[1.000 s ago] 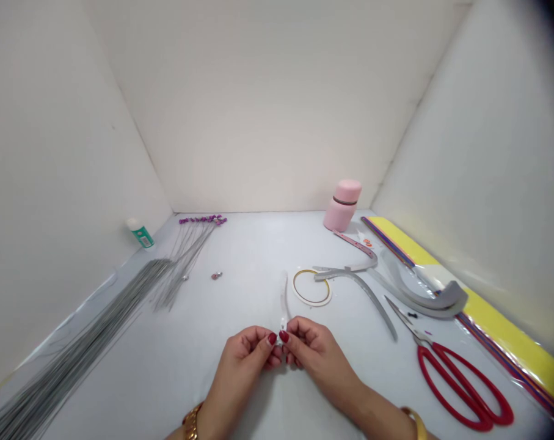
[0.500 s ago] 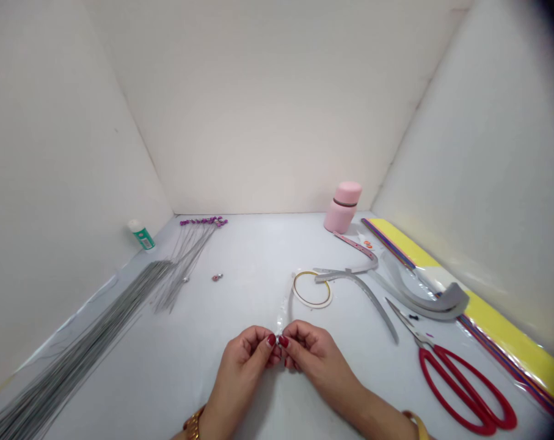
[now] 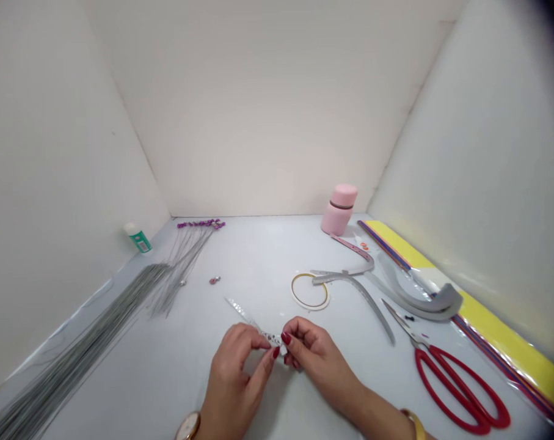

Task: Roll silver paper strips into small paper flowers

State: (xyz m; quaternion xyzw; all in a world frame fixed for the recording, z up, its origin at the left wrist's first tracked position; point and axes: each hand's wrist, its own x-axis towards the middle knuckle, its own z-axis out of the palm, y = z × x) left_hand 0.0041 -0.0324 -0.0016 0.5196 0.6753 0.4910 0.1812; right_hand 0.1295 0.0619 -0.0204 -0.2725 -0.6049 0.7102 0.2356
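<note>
A narrow whitish strip with a dark pattern towards one end (image 3: 242,311) slants from the upper left down to my fingertips, above the white table. My left hand (image 3: 242,363) pinches it near its lower end, index finger and thumb on either side. My right hand (image 3: 311,351) is closed at the same end, its red-nailed thumb pressed against the index finger; what lies between these fingertips is mostly hidden. Just beyond the hands lies a thin roll of tape (image 3: 328,299) with a yellow inner ring.
Red-handled scissors (image 3: 460,382) lie at right, beside curved grey strips (image 3: 372,299) and yellow-topped sheets (image 3: 501,324). Behind stands a pink bottle (image 3: 338,211). At left are grey wires (image 3: 98,333), purple-tipped stems (image 3: 189,250), a small reddish-silver piece (image 3: 214,280) and a green-white glue stick (image 3: 139,238).
The strip has swung from pointing away, beside the tape roll, to slanting left. My left hand has turned and its fingers have spread somewhat along the strip; my right hand stays near its place.
</note>
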